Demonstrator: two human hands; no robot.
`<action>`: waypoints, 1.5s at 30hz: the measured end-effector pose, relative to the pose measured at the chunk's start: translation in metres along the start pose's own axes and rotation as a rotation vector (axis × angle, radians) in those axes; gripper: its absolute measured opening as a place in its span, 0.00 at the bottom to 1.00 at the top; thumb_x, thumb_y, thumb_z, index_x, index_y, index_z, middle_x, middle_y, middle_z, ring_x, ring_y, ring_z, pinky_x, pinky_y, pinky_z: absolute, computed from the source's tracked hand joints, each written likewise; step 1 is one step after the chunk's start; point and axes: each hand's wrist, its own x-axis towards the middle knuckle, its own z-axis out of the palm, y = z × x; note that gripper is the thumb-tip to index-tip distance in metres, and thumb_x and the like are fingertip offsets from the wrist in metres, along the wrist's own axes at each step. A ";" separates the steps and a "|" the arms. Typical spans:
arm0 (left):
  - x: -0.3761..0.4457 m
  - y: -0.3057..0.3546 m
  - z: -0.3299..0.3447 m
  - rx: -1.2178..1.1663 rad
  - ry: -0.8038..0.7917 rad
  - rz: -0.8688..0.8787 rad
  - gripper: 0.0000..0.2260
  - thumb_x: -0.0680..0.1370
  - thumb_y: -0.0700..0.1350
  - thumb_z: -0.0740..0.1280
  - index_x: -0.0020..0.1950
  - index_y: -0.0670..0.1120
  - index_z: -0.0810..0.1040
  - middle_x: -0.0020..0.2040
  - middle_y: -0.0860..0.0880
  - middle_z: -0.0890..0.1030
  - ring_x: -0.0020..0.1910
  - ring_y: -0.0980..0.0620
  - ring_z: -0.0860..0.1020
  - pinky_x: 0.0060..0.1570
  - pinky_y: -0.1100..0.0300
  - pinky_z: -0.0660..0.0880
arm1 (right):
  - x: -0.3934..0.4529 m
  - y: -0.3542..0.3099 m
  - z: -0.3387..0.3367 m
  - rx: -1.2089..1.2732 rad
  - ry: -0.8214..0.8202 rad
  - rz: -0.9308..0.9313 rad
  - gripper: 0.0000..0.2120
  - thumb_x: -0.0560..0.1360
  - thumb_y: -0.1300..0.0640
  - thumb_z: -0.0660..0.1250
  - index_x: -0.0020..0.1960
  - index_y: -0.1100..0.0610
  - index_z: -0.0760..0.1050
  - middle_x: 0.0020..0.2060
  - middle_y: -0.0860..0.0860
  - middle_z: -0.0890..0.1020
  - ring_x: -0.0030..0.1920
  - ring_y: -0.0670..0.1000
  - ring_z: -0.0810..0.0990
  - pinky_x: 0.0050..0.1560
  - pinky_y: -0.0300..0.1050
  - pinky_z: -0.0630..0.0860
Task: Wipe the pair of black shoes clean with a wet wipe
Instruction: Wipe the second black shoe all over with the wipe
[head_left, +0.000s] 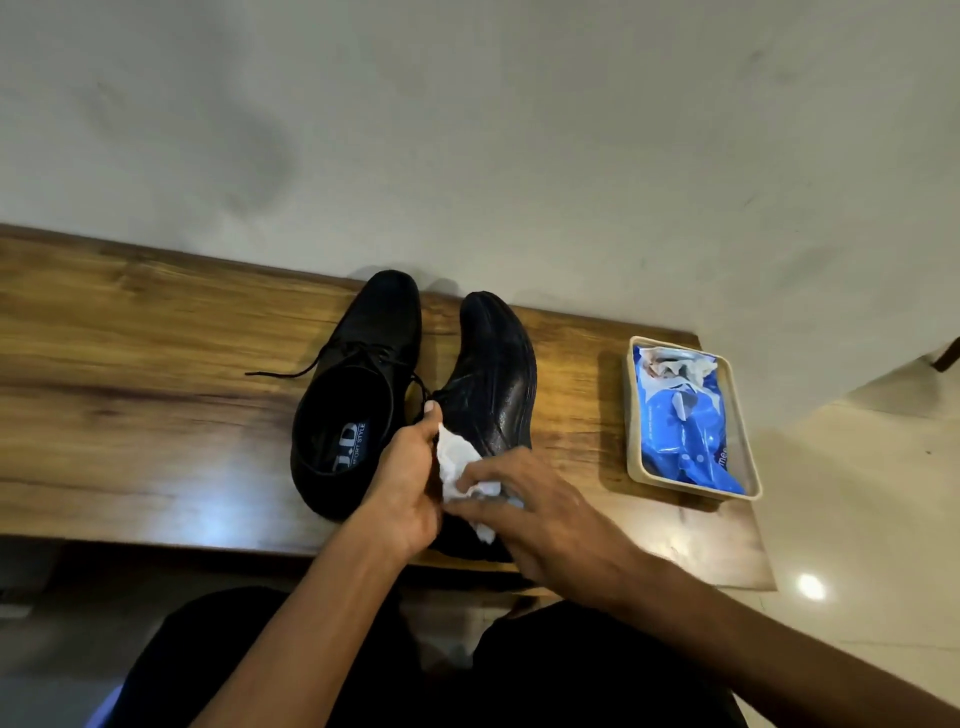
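Both hands on tilted shoe (491, 374): left hand (402, 483) grips heel, right hand (540, 512) fingers pinch wet wipe (460, 465).

A wooden surface (156, 415) with streaked brown grain stands against a pale wall. Near its middle sit two black shoes: a lace-up shoe (358, 395) upright, opening showing, and at its 3 o'clock a second shoe (493, 374) tipped on its side. Well apart at 3 o'clock rests a beige tray (635, 457) holding a blue wet-wipe pack (680, 441).
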 end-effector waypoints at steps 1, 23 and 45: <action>0.001 -0.001 0.000 -0.002 0.014 0.024 0.24 0.83 0.58 0.58 0.60 0.37 0.78 0.50 0.37 0.83 0.46 0.42 0.82 0.46 0.50 0.79 | 0.007 0.009 -0.002 -0.015 0.016 -0.010 0.17 0.78 0.63 0.60 0.63 0.60 0.80 0.59 0.59 0.79 0.58 0.57 0.77 0.55 0.50 0.77; 0.005 -0.007 0.003 -0.060 0.046 0.045 0.15 0.83 0.53 0.61 0.58 0.43 0.80 0.52 0.41 0.84 0.51 0.44 0.82 0.41 0.52 0.76 | 0.045 0.072 -0.022 -0.124 0.197 0.338 0.19 0.74 0.69 0.64 0.63 0.59 0.80 0.57 0.59 0.78 0.56 0.57 0.78 0.57 0.42 0.73; 0.007 -0.004 0.006 -0.030 0.036 0.145 0.14 0.84 0.51 0.61 0.59 0.42 0.79 0.49 0.42 0.85 0.48 0.46 0.84 0.38 0.56 0.78 | 0.183 0.133 -0.024 -0.247 -0.133 0.405 0.12 0.72 0.70 0.69 0.51 0.59 0.84 0.52 0.56 0.85 0.52 0.57 0.82 0.49 0.45 0.75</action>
